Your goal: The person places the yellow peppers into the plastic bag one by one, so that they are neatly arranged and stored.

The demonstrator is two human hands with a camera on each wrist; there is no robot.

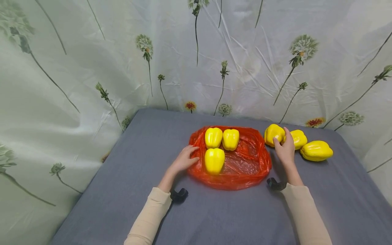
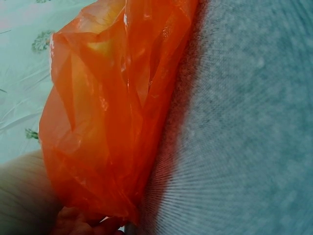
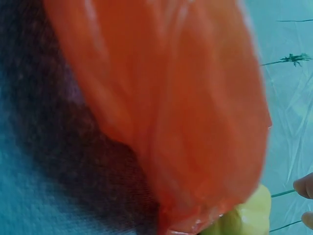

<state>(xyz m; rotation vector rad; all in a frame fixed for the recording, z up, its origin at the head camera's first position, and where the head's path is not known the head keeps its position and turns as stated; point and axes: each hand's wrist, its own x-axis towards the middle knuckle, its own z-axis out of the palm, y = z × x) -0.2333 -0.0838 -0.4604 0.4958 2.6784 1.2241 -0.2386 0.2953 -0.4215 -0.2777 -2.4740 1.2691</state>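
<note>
A red plastic bag [image 1: 232, 182] lies spread wide on the grey cloth, with three yellow bell peppers [image 1: 214, 161] in its left half. My left hand [image 1: 183, 159] is at the bag's left rim, its fingers over the edge and thumb lower down, holding the film. In the left wrist view, part of that hand shows beside the bag [image 2: 107, 122]. To the bag's right, my right hand [image 1: 286, 149] reaches to a yellow bell pepper [image 1: 272, 134], thumb and fingers spread. The right wrist view shows fingertips [image 3: 304, 186] apart from a pepper [image 3: 254, 210].
Two more yellow bell peppers lie to the right, one behind my right hand [image 1: 299, 139] and one on its side [image 1: 316, 151]. The grey-covered table [image 1: 226, 217] meets a flower-printed curtain [image 1: 183, 51] at the back. Black straps with cameras sit at both wrists.
</note>
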